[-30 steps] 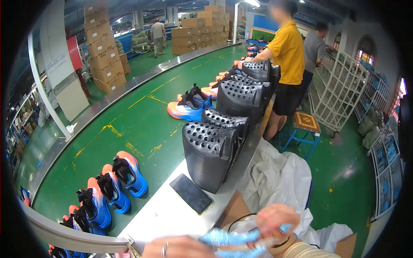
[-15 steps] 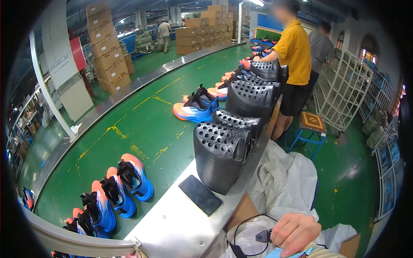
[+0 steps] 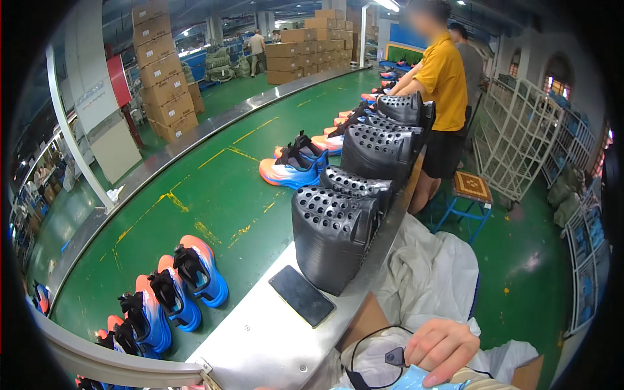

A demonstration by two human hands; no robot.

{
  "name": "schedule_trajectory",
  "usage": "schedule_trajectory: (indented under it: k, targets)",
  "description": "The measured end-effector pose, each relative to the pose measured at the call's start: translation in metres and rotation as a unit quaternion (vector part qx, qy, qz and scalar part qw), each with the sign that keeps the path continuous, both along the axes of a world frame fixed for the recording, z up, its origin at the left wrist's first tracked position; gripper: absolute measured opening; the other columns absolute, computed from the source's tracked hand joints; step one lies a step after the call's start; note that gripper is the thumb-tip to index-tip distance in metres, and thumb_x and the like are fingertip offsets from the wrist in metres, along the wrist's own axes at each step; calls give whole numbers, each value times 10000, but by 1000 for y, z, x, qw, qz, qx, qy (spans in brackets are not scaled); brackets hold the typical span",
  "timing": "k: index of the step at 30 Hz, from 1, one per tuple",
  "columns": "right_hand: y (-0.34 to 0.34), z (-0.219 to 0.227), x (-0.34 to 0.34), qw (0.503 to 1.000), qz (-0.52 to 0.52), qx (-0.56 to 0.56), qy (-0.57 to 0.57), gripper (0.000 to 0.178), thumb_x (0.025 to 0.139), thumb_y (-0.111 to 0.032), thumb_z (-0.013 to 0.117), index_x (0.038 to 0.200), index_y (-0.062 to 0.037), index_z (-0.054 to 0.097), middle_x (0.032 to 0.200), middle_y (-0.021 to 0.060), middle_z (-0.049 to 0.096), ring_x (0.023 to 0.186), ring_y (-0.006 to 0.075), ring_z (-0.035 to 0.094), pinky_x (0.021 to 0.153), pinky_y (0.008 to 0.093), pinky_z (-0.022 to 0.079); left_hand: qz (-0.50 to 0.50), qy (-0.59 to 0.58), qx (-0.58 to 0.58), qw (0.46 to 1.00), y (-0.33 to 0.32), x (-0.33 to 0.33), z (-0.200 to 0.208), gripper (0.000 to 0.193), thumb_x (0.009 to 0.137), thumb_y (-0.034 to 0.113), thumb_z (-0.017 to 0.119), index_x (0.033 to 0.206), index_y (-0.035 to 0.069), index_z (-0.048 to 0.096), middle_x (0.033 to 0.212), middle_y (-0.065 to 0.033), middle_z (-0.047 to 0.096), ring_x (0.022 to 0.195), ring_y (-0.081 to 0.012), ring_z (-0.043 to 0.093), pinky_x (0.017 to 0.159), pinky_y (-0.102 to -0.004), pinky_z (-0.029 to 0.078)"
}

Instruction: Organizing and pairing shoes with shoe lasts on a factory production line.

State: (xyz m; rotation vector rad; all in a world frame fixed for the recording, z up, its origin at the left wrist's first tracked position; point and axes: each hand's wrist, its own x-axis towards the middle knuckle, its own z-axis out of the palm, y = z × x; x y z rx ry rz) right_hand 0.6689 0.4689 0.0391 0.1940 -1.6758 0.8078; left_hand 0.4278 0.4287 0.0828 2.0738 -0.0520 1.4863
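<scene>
At the lower right, my right hand [image 3: 443, 351] has its fingers curled together on a light blue piece of thin plastic [image 3: 416, 378], partly cut off by the lower edge. Just left of the fingers is a small dark square piece [image 3: 394, 356] beside a black cord loop [image 3: 355, 354]. Only a sliver of skin, perhaps my left hand [image 3: 263, 389], shows at the bottom edge, its fingers hidden. Blue, white and orange sneakers [image 3: 203, 272] stand in a row on the green conveyor belt [image 3: 221, 188], left of the metal ledge [image 3: 260, 338].
A dark phone [image 3: 302, 296] lies on the ledge near black perforated containers [image 3: 331, 240] lined along it. A co-worker in yellow [image 3: 448, 78] stands farther along, near a stool [image 3: 473, 186]. White sacking [image 3: 429, 266] hangs beside the ledge; a white wire cage [image 3: 517, 140] stands right.
The sneakers on the belt have shifted slightly toward me. More light blue plastic shows under my right hand, which has moved slightly left. The co-worker in yellow has reached an arm out.
</scene>
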Motion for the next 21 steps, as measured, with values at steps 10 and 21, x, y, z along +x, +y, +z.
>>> schedule_trajectory:
  k: [10, 21]
  targets:
    - [19, -4, 18, 997, 49, 49, -43, 116, 879, -55, 637, 858, 58, 645, 685, 151, 610, 572, 265, 591, 512, 372, 511, 78, -25, 26, 996, 2, 6, -16, 82, 840, 140, 676, 847, 69, 716, 948, -134, 733, 777, -282, 679, 656, -298, 560]
    - [20, -12, 34, 996, -31, 41, -75, 118, 878, -20, 635, 829, 84, 661, 694, 176, 625, 621, 286, 625, 567, 386, 566, 57, 26, 1, 998, 19, 6, -14, 166, 850, 146, 645, 849, -6, 711, 898, -199, 716, 723, -285, 678, 634, -344, 556]
